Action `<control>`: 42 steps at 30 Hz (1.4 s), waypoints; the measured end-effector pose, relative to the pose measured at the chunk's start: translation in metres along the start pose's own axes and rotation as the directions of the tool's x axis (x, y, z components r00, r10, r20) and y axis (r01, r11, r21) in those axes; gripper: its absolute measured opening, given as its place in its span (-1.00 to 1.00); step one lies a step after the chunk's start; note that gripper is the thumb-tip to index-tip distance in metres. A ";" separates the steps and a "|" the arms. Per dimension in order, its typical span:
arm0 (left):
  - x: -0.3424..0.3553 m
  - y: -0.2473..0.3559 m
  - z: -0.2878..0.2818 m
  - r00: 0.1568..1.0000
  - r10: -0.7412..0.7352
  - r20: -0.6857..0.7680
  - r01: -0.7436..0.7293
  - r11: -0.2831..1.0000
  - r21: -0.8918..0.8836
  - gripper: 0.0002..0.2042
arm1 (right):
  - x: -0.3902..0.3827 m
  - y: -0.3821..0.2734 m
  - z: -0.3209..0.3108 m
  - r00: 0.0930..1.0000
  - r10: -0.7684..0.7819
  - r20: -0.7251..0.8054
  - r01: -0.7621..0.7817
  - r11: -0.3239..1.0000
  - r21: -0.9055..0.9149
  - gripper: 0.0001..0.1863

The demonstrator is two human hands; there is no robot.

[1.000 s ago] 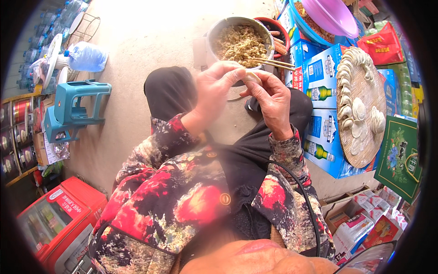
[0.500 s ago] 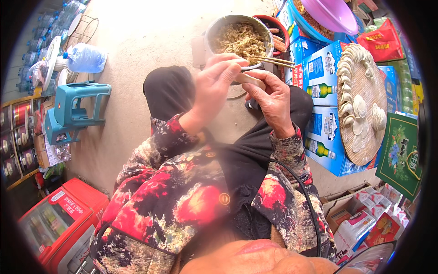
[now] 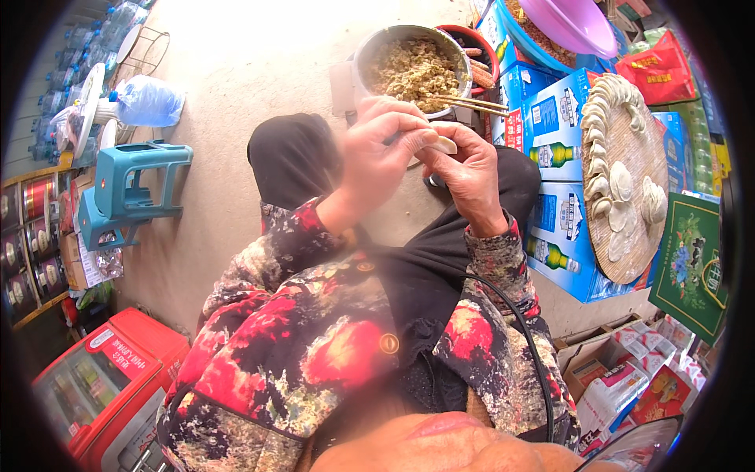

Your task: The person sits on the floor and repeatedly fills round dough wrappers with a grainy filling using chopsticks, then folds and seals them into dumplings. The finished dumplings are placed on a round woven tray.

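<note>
A pale dumpling (image 3: pixel 445 145) is pinched between my two hands, partly hidden by the fingers. My right hand (image 3: pixel 472 175) is closed round its right side. My left hand (image 3: pixel 377 153) presses thumb and fingers on its left edge. Just beyond the hands stands a metal pot (image 3: pixel 362 69) of chopped greenish-brown filling (image 3: pixel 421 71), with a pair of chopsticks (image 3: pixel 472 104) lying across its right rim. To the right, a round woven board (image 3: pixel 641 189) carries a curved row of folded dumplings (image 3: pixel 598 153) and a few flat dough wrappers (image 3: pixel 620 216).
Blue and white cartons (image 3: pixel 560 228) support the board. Behind the pot sit a red basin (image 3: pixel 491 51) of corn cobs and a pink basin (image 3: pixel 570 27). Teal stools (image 3: pixel 141 181), a red chest with a glass lid (image 3: pixel 110 370) and water bottles line the left; an opened carton (image 3: pixel 590 362) is lower right.
My left hand has come right and slightly down onto the dumpling, its thumb now meeting the edge. The right hand stays nearly in place, still holding the dumpling.
</note>
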State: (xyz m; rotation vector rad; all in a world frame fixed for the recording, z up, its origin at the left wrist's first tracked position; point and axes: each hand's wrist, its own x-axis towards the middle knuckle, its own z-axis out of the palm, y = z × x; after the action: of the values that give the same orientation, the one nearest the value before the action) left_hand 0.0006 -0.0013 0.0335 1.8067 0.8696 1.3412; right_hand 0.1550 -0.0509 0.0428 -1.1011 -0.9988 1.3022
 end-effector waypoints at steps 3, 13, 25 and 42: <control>-0.003 0.002 0.002 0.993 -0.110 -0.037 0.108 0.993 -0.055 -0.93 | 0.001 0.002 -0.001 1.000 0.007 0.011 -0.007 0.999 0.040 -0.75; -0.004 0.003 0.004 0.986 -0.165 -0.013 0.163 0.980 -0.117 -0.93 | 0.002 0.005 0.003 0.995 -0.091 0.031 0.092 0.996 -0.020 -0.78; -0.005 0.003 0.008 0.894 -0.440 0.086 0.427 0.779 -0.458 -0.94 | 0.000 0.006 0.000 0.997 0.039 0.060 -0.036 0.999 -0.041 -0.74; 0.023 -0.010 0.012 0.849 -0.352 0.393 0.226 0.916 0.333 -0.54 | 0.014 0.027 -0.029 0.997 -0.037 -0.072 0.013 0.953 -0.303 -0.78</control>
State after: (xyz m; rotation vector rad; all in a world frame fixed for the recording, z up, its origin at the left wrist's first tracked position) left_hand 0.0168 0.0216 0.0339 1.9814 1.0558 0.5915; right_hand 0.1779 -0.0393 0.0093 -1.3555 -1.1768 1.0995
